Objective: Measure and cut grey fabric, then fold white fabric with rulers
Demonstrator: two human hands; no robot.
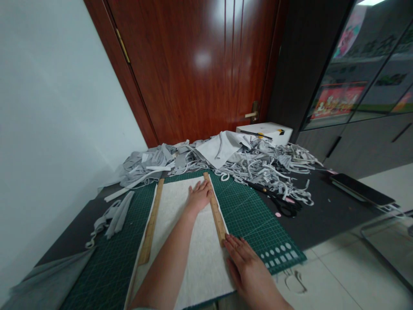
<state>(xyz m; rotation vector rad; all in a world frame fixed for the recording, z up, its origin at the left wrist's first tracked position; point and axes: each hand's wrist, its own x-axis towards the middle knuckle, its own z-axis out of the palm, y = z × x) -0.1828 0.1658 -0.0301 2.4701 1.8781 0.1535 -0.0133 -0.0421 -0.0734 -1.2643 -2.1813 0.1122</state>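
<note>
A pale fabric piece (180, 224) lies flat on the green cutting mat (248, 211). Two wooden rulers rest along its long sides: the left ruler (151, 228) and the right ruler (217, 213). My left hand (200, 196) lies across the fabric with fingers spread, its fingertips on the upper part of the right ruler. At that ruler's lower end, my right hand (247, 265) is laid flat with fingers stretched out, touching the ruler's edge and the fabric's right border. Neither hand is wrapped around anything.
Grey fabric scraps (267, 168) are heaped along the back, before a white box (271, 131). Black scissors (280, 202) lie right of the mat. Fabric strips (119, 215) and a grey cloth (54, 280) lie left. A phone-like dark slab (363, 189) sits at the table's right edge.
</note>
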